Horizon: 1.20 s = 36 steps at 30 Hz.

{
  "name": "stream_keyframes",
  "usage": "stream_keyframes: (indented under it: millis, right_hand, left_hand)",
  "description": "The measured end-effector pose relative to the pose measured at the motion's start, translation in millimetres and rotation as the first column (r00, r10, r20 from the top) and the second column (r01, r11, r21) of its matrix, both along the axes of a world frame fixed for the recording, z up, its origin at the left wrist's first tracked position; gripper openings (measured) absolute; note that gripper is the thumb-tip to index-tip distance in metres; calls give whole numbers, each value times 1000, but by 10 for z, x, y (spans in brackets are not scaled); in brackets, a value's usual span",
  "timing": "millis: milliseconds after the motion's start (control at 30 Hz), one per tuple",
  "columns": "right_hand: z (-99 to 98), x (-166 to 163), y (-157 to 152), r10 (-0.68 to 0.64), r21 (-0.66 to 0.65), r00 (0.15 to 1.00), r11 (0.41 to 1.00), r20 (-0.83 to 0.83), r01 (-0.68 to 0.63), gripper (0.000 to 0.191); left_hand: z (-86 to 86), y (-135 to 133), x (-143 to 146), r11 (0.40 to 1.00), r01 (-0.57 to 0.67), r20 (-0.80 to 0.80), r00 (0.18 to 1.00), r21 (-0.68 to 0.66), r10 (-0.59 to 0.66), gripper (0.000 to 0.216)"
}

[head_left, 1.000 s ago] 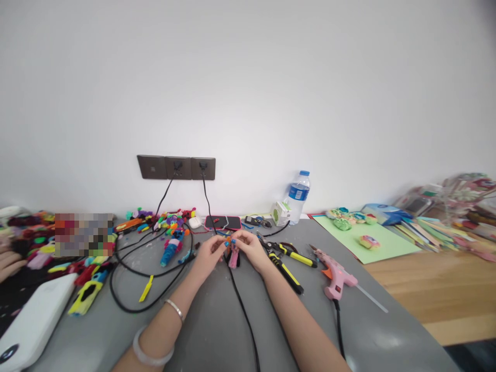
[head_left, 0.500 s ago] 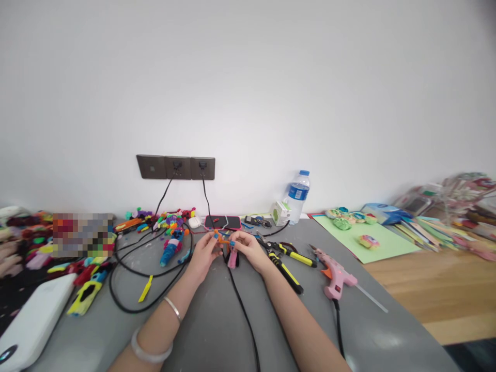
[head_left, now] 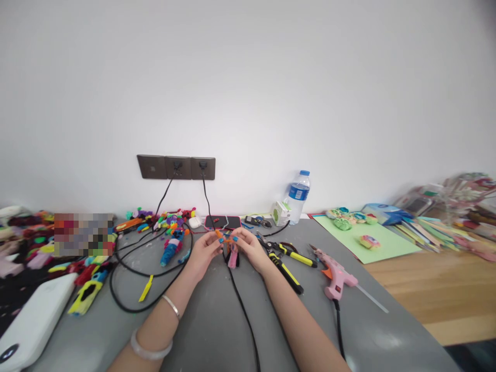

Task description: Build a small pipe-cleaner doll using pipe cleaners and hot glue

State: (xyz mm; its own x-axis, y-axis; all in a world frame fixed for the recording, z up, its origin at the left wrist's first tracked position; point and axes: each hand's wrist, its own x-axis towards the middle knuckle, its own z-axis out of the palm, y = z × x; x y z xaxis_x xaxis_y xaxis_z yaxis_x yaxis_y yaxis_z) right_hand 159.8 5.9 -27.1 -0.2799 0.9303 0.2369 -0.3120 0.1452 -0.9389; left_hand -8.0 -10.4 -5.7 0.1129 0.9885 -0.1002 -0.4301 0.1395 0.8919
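Over the middle of the grey table, my left hand pinches one end of a small orange pipe cleaner. My right hand pinches its other side, so the fingertips of both hands almost meet. Much of the piece is hidden behind the fingers. Just below the hands is a fuzzy pink piece with something dark beside it; whether it touches the hands I cannot tell. To the right of my right hand lie yellow-and-black pliers.
A pink glue gun lies at the right, near green paper. A water bottle stands by the wall. Black cable loops at the left, beside colourful pipe-cleaner pieces and a white power bank.
My left fingertips have shifted slightly down and right over the orange pipe cleaner, showing its upper end. My right hand has barely moved.
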Motion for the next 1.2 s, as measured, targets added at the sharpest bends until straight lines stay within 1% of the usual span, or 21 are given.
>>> stream_keyframes:
  millis: [167,267,367,467,633,833,933,1067,1200]
  right_hand:
    - [10,4,1,-27,57,999,998,40,25,27]
    - [24,2,0,-29,55,998,998,55,26,25]
    - [23,2,3,-23,39,999,999,45,21,23]
    - [12,3,6,-35,13,999,999,26,35,25]
    - [-3,5,19,-66,-12,998,998,4,66,26]
    - [-2,3,33,-105,-9,994,994,9,105,29]
    - [5,-2,25,-117,-14,993,993,6,117,29]
    - [-3,-5,11,-85,-58,996,995,-12,84,28]
    - [-18,0,12,-62,-49,998,997,0,61,27]
  left_hand:
    - [-21,-29,12,995,97,-142,985,20,-94,42]
    - [-61,-31,22,987,160,-217,965,32,-149,42]
    - [-85,-26,32,984,177,-239,957,30,-165,44]
    - [-73,-26,42,986,160,-204,967,38,-150,45]
    - [-4,-44,45,992,112,-132,986,50,-105,44]
    - [63,-65,39,997,69,-119,991,44,-63,39]
    - [51,-53,39,997,31,-118,993,64,-24,36]
    - [12,-23,29,995,-44,-104,993,93,54,34]
    - [5,0,16,985,-118,-55,991,130,126,33]
